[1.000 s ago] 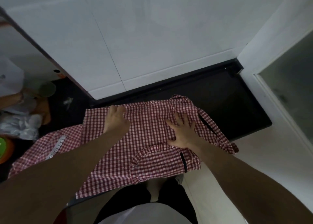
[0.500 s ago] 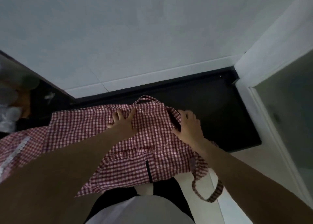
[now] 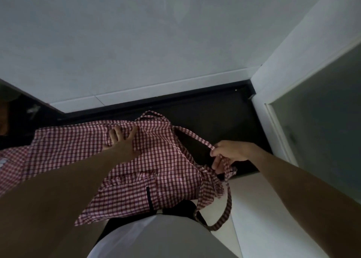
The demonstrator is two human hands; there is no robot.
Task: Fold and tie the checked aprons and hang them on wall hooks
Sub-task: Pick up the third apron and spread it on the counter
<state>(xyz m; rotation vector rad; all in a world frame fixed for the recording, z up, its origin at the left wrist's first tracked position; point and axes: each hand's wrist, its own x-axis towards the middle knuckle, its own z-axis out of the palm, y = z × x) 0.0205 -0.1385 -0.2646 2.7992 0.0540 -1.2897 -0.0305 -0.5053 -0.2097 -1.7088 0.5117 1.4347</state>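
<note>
Head view looks down on a dark worktop (image 3: 224, 111) that runs along a white tiled wall (image 3: 136, 52) and ends at its right edge against a white door frame (image 3: 277, 93) with a frosted pane. A red-and-white checked apron (image 3: 166, 166) lies across the worktop's near edge, its lower part hanging over that edge toward the person's body. The far right corner of the worktop beyond the cloth is bare dark surface, smooth and slightly glossy.

The left hand (image 3: 122, 142) lies flat on the apron near its far edge, fingers spread and straight, pressing the cloth down. The right hand (image 3: 228, 152) is off the apron's right side, its fingers curled round a narrow checked strap (image 3: 192, 135) that runs taut from the apron's upper corner. A second length of strap (image 3: 227, 201) loops down past the worktop's near edge.

The fabric is thin and soft, gathered into a ruffled pocket edge (image 3: 125, 178), with a short black tab (image 3: 149, 198) beside it.
</note>
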